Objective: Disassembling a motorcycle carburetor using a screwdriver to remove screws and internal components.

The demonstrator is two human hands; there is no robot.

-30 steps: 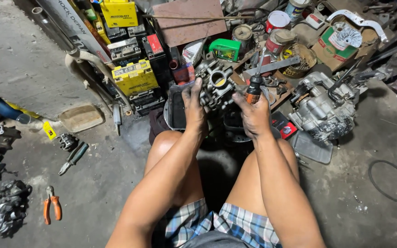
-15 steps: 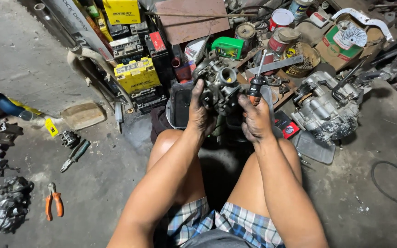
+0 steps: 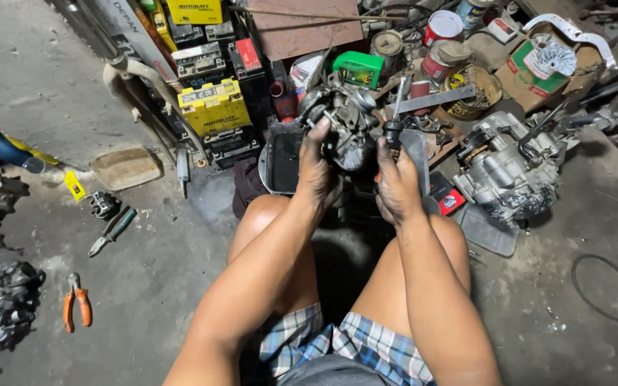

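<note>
Now both hands work a greasy part above my knees.

Nearest, my left hand [image 3: 317, 168] clenches the grimy grey metal carburettor [image 3: 339, 127], lifted slightly since a second ago; my right hand [image 3: 397, 182] grips a black-handled screwdriver [image 3: 395, 118], tip up beside it. Beyond, a dark oily tray [image 3: 280, 157], then yellow box-shaped batteries [image 3: 214, 107].

The carburetor [image 3: 341, 125] sits between the left hand [image 3: 316, 168] and right hand [image 3: 397, 182] above the knees, batteries [image 3: 212, 107] behind-left, the engine [image 3: 506, 168] right, pliers [image 3: 76, 300] on the floor far left.
</note>
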